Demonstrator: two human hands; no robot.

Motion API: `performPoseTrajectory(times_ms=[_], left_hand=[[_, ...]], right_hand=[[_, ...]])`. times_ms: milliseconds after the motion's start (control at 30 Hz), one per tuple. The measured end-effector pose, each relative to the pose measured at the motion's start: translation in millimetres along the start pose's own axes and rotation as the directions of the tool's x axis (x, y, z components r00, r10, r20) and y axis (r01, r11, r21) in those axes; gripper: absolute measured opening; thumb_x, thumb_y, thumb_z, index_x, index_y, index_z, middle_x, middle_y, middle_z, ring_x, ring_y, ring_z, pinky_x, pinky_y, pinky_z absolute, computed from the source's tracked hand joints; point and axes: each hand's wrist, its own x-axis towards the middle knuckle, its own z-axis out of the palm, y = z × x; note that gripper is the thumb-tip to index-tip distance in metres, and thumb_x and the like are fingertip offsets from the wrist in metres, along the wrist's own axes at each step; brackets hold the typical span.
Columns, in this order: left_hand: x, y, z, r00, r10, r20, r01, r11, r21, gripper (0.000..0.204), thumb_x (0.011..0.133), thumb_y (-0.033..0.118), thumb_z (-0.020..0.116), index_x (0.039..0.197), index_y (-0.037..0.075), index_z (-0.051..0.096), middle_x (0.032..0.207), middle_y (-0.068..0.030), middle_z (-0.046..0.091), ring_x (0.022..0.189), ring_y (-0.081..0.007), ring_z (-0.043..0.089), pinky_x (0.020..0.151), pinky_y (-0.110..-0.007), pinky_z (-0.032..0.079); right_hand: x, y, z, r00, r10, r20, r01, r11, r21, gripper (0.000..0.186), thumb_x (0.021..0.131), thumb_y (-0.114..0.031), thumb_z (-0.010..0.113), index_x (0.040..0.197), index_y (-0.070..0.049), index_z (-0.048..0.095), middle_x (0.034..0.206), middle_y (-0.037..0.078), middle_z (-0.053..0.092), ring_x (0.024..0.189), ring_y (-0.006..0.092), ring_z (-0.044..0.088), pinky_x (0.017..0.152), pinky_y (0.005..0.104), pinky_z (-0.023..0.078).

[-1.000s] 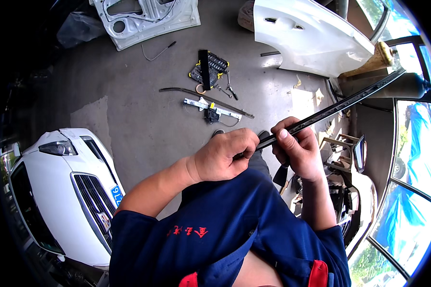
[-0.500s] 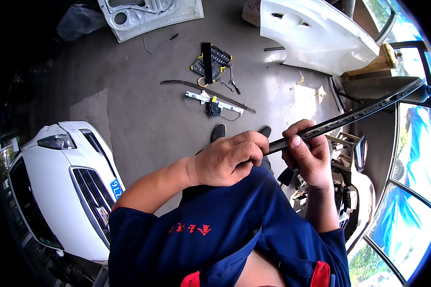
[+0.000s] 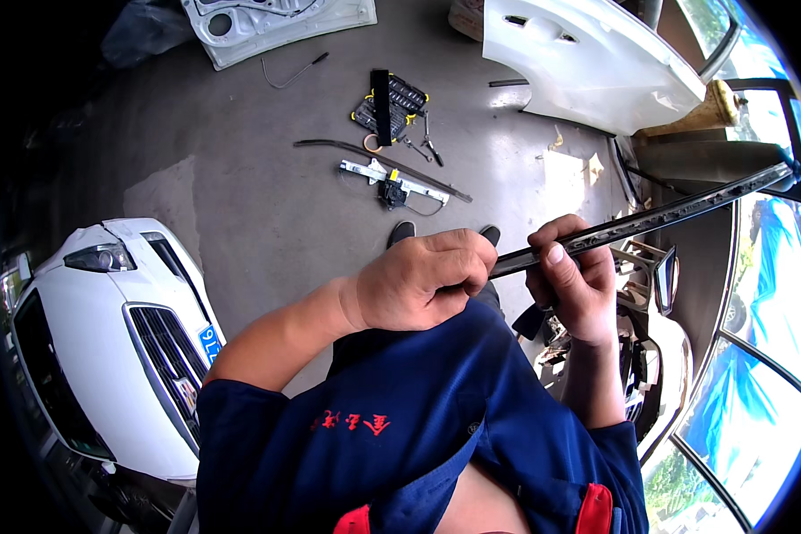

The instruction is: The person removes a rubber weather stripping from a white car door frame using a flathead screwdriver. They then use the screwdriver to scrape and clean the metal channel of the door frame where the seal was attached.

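Both hands are closed on the long black trim strip (image 3: 650, 216): the left hand (image 3: 423, 280) fists its near end, the right hand (image 3: 571, 280) is wrapped just beyond. The strip is already detached; a window regulator (image 3: 392, 182) lies below on the floor.

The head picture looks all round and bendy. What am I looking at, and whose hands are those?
A person wears a camera on the head, looking down, and its wide lens bends straight lines. The two hands belong to that person, in blue work clothes. The left hand and the right hand both grip a long black strip that reaches up to the right. Below is a grey floor. On it lie a tool kit, a metal rail with a small motor and white car doors. A white car stands on the left.
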Motion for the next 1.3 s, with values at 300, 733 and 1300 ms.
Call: performPoseTrajectory(times_ms=[300,733,1300], left_hand=[[2.4,6.1,-7.0,0.999,0.039,0.026,-0.041,0.997,0.072,0.026,0.073,-0.015,0.063,0.084,0.006,0.053,0.095,-0.0069,0.06,0.075,-0.0226,0.058,0.065,-0.032,0.049],[7.2,19.2,-2.1,0.97,0.244,-0.013,-0.237,0.952,0.191,0.05,0.073,-0.014,0.072,0.113,0.008,0.052,0.104,-0.0118,0.064,0.077,-0.0224,0.066,0.064,-0.031,0.053],[26.8,35.5,9.6,0.987,0.158,-0.024,-0.145,0.95,0.275,0.049,0.073,-0.014,0.07,0.117,0.007,0.062,0.101,-0.012,0.07,0.084,-0.0246,0.071,0.069,-0.032,0.057]], right_hand=[[-3.9,-8.1,11.5,1.0,-0.011,0.008,0.011,0.999,-0.045,0.023,0.101,-0.022,0.066,0.108,-0.001,0.062,0.072,0.003,0.064,0.057,0.0033,0.051,0.05,0.019,0.037],[-15.0,-16.6,8.7,0.983,-0.184,0.026,0.186,0.973,-0.135,0.025,0.099,-0.021,0.067,0.108,0.001,0.061,0.073,0.004,0.067,0.058,0.0049,0.056,0.052,0.0196,0.042],[-5.6,-25.4,-14.8,0.976,-0.194,0.098,0.202,0.976,-0.082,0.028,0.098,-0.024,0.068,0.107,0.002,0.062,0.071,0.005,0.066,0.057,0.0057,0.054,0.053,0.02,0.041]])
